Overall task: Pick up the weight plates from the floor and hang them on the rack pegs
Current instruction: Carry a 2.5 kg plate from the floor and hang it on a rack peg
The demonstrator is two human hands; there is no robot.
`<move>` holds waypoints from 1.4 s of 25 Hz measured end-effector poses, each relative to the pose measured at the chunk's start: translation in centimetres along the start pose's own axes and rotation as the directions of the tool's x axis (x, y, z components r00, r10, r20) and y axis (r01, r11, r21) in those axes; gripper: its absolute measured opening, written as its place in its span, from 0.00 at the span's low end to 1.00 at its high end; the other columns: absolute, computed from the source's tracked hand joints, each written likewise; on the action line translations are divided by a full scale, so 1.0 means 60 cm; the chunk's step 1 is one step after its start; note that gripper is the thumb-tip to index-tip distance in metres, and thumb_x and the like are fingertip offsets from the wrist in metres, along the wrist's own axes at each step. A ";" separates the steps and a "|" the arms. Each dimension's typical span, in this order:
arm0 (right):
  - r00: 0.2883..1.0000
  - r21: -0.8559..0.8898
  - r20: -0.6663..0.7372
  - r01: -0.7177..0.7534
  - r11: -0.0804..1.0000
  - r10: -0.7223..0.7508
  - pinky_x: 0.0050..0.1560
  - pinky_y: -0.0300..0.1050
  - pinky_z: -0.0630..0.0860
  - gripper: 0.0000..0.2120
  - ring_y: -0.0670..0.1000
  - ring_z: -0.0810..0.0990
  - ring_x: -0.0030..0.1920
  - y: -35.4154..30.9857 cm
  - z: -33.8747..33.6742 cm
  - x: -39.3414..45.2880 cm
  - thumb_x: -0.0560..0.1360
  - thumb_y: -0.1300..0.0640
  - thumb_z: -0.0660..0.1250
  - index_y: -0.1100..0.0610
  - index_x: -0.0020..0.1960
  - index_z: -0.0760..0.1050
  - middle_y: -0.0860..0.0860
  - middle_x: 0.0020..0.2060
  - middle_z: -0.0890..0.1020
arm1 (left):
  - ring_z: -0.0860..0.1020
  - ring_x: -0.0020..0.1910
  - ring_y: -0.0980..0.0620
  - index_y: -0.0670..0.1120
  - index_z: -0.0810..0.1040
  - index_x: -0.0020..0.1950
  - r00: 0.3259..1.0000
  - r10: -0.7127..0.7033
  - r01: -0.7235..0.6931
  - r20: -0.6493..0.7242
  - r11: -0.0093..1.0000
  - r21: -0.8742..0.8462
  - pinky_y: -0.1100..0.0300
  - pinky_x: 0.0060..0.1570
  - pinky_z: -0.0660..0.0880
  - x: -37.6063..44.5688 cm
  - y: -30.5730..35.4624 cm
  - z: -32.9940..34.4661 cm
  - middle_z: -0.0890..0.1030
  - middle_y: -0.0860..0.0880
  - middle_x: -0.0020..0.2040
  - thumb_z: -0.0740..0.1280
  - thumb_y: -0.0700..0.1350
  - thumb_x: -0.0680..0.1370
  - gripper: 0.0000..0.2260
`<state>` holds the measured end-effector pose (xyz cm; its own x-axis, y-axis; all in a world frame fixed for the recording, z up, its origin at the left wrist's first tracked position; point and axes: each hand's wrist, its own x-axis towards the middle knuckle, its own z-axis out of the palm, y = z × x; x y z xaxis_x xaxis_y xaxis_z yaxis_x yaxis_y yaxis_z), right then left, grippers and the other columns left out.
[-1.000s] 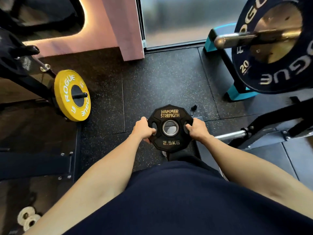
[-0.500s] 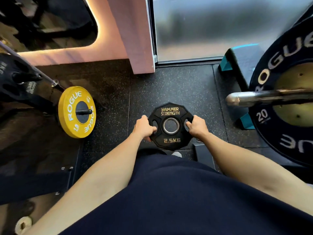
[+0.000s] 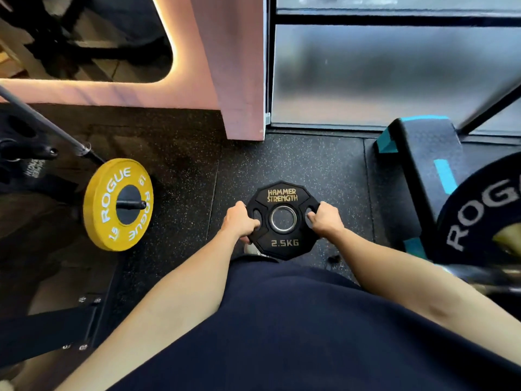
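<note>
The black 2.5 kg Hammer Strength plate (image 3: 282, 220) is grasped at its side slots by the left grip (image 3: 239, 221) and right grip (image 3: 324, 220), held face-up above the speckled rubber floor (image 3: 310, 165); a yellow Rogue plate (image 3: 118, 204) is hung on a rack peg (image 3: 132, 205) well to the left

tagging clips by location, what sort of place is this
Most likely a gym's free-weight area. Both hands hold a black 2.5KG Hammer Strength plate, a yellow Rogue plate hangs on a rack peg at left, and the speckled rubber floor is typical gym matting.
</note>
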<state>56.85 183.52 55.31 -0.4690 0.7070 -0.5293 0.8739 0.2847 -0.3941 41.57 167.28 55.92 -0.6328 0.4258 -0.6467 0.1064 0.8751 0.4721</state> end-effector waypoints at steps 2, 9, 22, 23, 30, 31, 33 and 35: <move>1.000 -0.027 0.015 0.018 0.999 -0.018 0.45 0.45 0.69 0.12 0.64 0.78 0.54 -0.039 -0.019 0.052 0.76 0.56 0.60 0.64 0.52 0.72 0.65 0.53 0.79 | 0.83 0.35 0.40 0.42 0.68 0.59 1.000 -0.025 0.025 -0.003 1.000 -0.014 0.46 0.39 0.82 0.044 0.019 -0.027 0.77 0.41 0.55 0.71 0.42 0.71 0.20; 0.985 -0.111 0.086 0.160 0.981 -0.151 0.47 0.47 0.72 0.13 0.64 0.78 0.54 -0.181 -0.060 0.193 0.76 0.56 0.61 0.65 0.54 0.72 0.65 0.53 0.80 | 0.82 0.40 0.39 0.42 0.67 0.63 0.986 -0.145 0.129 -0.080 0.975 -0.179 0.47 0.30 0.81 0.135 0.050 -0.121 0.75 0.41 0.58 0.72 0.42 0.72 0.23; 0.578 -0.205 0.590 0.783 0.587 -0.564 0.50 0.49 0.74 0.15 0.63 0.77 0.56 -0.497 -0.052 0.366 0.78 0.55 0.62 0.64 0.59 0.71 0.63 0.55 0.79 | 0.80 0.32 0.48 0.47 0.59 0.76 0.597 -0.787 0.454 -0.159 0.494 -0.742 0.52 0.30 0.82 0.137 0.064 -0.169 0.69 0.43 0.68 0.71 0.42 0.72 0.35; 0.539 -0.189 0.615 0.810 0.555 -0.576 0.49 0.49 0.74 0.15 0.63 0.78 0.56 -0.517 -0.054 0.363 0.78 0.55 0.62 0.63 0.60 0.71 0.63 0.56 0.79 | 0.80 0.34 0.47 0.47 0.60 0.75 0.560 -0.812 0.444 -0.162 0.460 -0.769 0.52 0.30 0.82 0.131 0.072 -0.176 0.70 0.43 0.67 0.71 0.42 0.73 0.34; 0.261 -0.010 0.620 0.946 0.325 -0.740 0.55 0.52 0.73 0.16 0.63 0.76 0.59 -0.685 -0.072 0.291 0.79 0.54 0.61 0.65 0.60 0.70 0.64 0.57 0.78 | 0.83 0.38 0.42 0.45 0.69 0.61 0.378 -0.850 0.271 -0.366 0.480 -0.834 0.48 0.32 0.82 0.057 0.076 -0.302 0.78 0.44 0.54 0.69 0.42 0.72 0.19; 0.226 0.019 0.601 0.955 0.296 -0.766 0.55 0.52 0.73 0.16 0.63 0.76 0.58 -0.719 -0.081 0.272 0.79 0.54 0.61 0.65 0.59 0.71 0.63 0.56 0.79 | 0.83 0.35 0.42 0.45 0.69 0.57 0.339 -0.849 0.231 -0.406 0.493 -0.839 0.49 0.30 0.81 0.040 0.076 -0.331 0.78 0.44 0.51 0.69 0.42 0.71 0.16; 0.163 0.071 0.554 0.968 0.241 -0.816 0.54 0.53 0.74 0.15 0.63 0.77 0.57 -0.788 -0.102 0.229 0.78 0.54 0.62 0.65 0.58 0.72 0.63 0.55 0.79 | 0.83 0.33 0.43 0.46 0.71 0.54 0.259 -0.836 0.143 -0.483 0.528 -0.837 0.49 0.28 0.81 0.002 0.078 -0.396 0.79 0.45 0.48 0.69 0.42 0.70 0.14; 0.094 0.130 0.490 0.975 0.180 -0.867 0.53 0.52 0.73 0.15 0.63 0.77 0.57 -0.852 -0.126 0.182 0.78 0.54 0.62 0.65 0.57 0.72 0.63 0.55 0.79 | 0.83 0.38 0.41 0.45 0.74 0.54 0.181 -0.803 0.076 -0.568 0.587 -0.806 0.49 0.33 0.82 -0.042 0.080 -0.463 0.81 0.44 0.48 0.69 0.42 0.70 0.14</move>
<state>8.02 181.61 75.36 -0.8643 -0.4972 -0.0764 -0.3171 0.6565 -0.6845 22.35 164.03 76.47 -0.6355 -0.7562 -0.1559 -0.6037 0.3609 0.7109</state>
